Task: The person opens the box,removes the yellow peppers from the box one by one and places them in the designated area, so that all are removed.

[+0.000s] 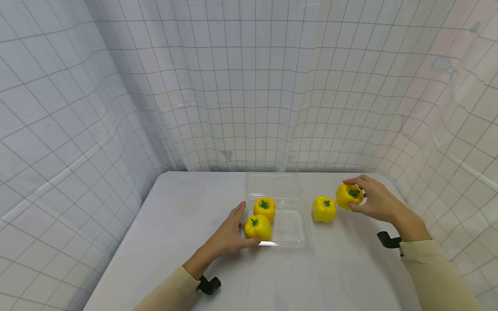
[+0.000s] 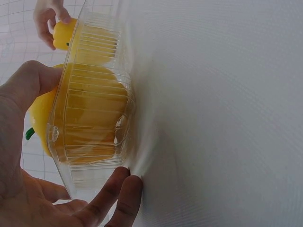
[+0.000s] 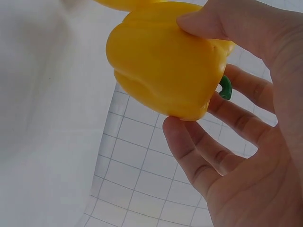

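My right hand [image 1: 375,199] holds a yellow bell pepper [image 1: 346,195] off the table at the right. In the right wrist view, the thumb and fingertips pinch this pepper [image 3: 161,61], its green stem turned toward the palm. At centre lies a clear plastic container [image 1: 288,226] with its lid laid back. Inside it, along the left side, are a nearer yellow bell pepper [image 1: 258,229] and a farther one [image 1: 264,208]. My left hand [image 1: 229,233] holds the container's near left corner. In the left wrist view, the thumb reaches the rim while fingers curve beside the ribbed wall [image 2: 92,109].
Another yellow bell pepper [image 1: 324,209] stands on the white table [image 1: 186,211], between the container and my right hand. The clear lid [image 1: 272,185] extends toward the table's back edge. White gridded curtains [image 1: 249,86] surround the table at the back and both sides.
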Demonstrator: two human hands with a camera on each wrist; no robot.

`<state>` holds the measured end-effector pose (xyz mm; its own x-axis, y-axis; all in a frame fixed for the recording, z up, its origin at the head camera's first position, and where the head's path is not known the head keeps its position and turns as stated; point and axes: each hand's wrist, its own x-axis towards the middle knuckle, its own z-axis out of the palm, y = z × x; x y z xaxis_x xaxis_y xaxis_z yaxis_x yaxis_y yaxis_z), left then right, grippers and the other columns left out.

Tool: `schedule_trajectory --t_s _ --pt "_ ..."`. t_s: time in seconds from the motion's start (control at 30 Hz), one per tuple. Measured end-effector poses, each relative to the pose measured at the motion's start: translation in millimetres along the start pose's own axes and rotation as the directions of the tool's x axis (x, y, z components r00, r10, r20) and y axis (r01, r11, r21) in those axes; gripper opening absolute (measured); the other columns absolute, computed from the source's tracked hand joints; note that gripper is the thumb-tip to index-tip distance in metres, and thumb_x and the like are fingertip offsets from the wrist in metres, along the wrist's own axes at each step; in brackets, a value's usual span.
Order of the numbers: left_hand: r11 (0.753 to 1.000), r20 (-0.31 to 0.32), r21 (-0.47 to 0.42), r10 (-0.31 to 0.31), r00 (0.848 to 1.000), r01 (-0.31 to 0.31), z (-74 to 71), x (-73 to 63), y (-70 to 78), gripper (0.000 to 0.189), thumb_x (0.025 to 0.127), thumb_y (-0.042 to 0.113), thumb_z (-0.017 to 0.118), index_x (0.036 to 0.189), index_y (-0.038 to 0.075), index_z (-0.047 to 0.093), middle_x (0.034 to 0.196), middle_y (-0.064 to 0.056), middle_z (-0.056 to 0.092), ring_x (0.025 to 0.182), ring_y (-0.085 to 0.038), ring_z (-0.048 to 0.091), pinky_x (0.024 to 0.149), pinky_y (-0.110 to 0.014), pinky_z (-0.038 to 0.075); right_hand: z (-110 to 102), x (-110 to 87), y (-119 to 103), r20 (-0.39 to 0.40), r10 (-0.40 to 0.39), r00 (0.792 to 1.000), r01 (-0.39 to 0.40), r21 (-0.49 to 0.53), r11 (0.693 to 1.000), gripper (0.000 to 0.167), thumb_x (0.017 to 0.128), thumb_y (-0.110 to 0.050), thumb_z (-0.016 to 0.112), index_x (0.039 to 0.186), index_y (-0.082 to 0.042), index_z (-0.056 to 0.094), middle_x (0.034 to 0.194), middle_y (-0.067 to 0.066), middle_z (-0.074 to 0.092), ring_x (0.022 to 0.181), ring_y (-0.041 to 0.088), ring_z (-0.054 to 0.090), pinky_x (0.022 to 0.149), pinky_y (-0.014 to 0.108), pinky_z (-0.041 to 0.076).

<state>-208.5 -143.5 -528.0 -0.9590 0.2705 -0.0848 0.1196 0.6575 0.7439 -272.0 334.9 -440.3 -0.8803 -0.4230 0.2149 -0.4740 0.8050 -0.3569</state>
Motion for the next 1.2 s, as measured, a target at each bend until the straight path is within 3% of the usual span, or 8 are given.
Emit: schedule_trajectory --t_s 0.33,0.77,1.2 --pt "1.000 -0.003 0.007 0.003 1.000 -0.003 -1.3 -0.4 1.0 0.134 0.088 0.054 0.096 0.187 0.008 0.019 0.195 -0.019 0.023 0.149 -0.043 0.068 0.131 -0.061 0.054 9 -3.9 5 0.030 0.028 0.999 -0.029 0.004 1.000 0.065 0.091 -0.010 0.097 0.152 -0.005 0.072 0.142 0.021 0.074 0.120 0.036 0.071 0.092 0.044 0.066" --pt "1.000 0.005 0.006 0.003 1.000 -0.003 -1.7 -1.5 2.9 0.135 0.088 0.056 0.095 0.188 0.008 0.018 0.195 -0.019 0.022 0.154 -0.044 0.065 0.132 -0.061 0.052 21 -9.0 14 0.034 0.001 0.999 -0.001 -0.004 1.000 0.065 0.088 -0.007 0.096 0.149 -0.006 0.075 0.138 0.019 0.075 0.114 0.031 0.072 0.087 0.041 0.066" --pt "1.000 0.007 0.003 0.007 1.000 -0.007 -1.6 -2.3 3.5 0.134 0.089 0.055 0.096 0.188 0.008 0.018 0.195 -0.020 0.022 0.159 -0.044 0.061 0.133 -0.061 0.052 30 -12.2 15 0.061 0.018 0.998 -0.017 -0.008 1.000 0.064 0.089 -0.010 0.097 0.149 -0.006 0.075 0.140 0.021 0.075 0.116 0.033 0.071 0.091 0.044 0.063"
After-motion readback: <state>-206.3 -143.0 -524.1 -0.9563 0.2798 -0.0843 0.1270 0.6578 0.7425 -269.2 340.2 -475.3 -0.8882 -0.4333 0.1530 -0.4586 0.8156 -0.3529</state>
